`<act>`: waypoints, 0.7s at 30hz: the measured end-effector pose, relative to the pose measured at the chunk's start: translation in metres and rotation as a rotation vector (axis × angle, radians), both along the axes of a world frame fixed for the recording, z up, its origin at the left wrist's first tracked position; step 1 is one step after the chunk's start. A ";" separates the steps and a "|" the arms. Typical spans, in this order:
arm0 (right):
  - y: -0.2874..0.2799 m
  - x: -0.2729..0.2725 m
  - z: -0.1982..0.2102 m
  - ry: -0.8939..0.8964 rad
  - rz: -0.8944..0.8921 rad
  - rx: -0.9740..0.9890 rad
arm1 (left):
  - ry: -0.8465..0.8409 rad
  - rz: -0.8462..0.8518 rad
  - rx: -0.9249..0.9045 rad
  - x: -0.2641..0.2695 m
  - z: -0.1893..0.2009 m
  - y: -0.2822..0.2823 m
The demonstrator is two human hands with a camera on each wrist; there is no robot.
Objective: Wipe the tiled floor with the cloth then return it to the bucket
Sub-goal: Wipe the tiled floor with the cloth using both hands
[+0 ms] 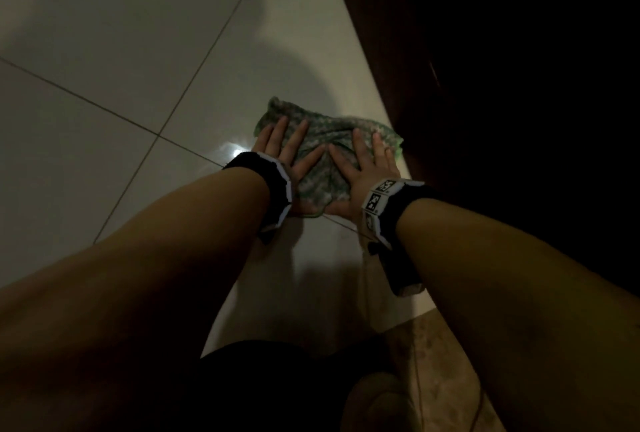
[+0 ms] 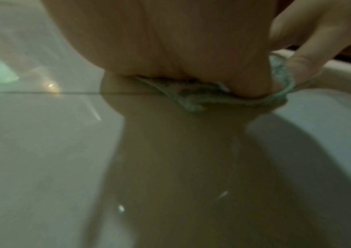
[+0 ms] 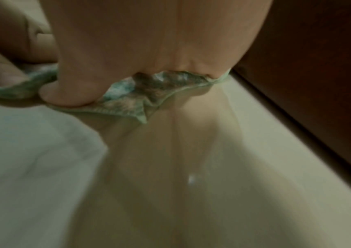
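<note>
A green and white mottled cloth (image 1: 323,151) lies spread on the pale tiled floor (image 1: 121,60), close to dark wooden furniture. My left hand (image 1: 289,149) presses flat on the cloth's left half, fingers straight and spread. Beside it, my right hand (image 1: 363,157) presses flat on the right half, fingers straight too. In the left wrist view the heel of my left hand (image 2: 181,50) bears down on the cloth's edge (image 2: 193,99). The right wrist view shows my right hand (image 3: 149,42) pinning the rumpled cloth (image 3: 132,99) down. No bucket is in view.
A dark wooden panel (image 1: 485,50) runs along the right, its base (image 3: 310,83) meeting the floor right beside the cloth. Grout lines (image 1: 194,85) cross the tiles to the left. A brown patterned surface (image 1: 443,362) lies near my body at the bottom.
</note>
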State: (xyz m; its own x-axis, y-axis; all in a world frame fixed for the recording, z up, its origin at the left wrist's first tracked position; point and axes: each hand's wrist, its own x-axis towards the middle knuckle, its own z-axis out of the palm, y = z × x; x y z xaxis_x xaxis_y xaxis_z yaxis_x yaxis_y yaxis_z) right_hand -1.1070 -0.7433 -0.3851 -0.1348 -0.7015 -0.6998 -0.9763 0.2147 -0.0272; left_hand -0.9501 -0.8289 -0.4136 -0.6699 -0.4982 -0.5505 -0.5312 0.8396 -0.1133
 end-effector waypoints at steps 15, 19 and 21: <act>-0.098 -0.025 -0.007 0.013 0.147 -0.044 | 0.042 0.209 0.075 -0.016 0.005 -0.065; -0.104 -0.025 -0.008 -0.004 0.154 -0.072 | 0.016 0.191 0.056 -0.017 0.005 -0.073; -0.104 -0.024 -0.008 0.005 0.158 -0.066 | 0.006 0.191 0.068 -0.016 0.004 -0.075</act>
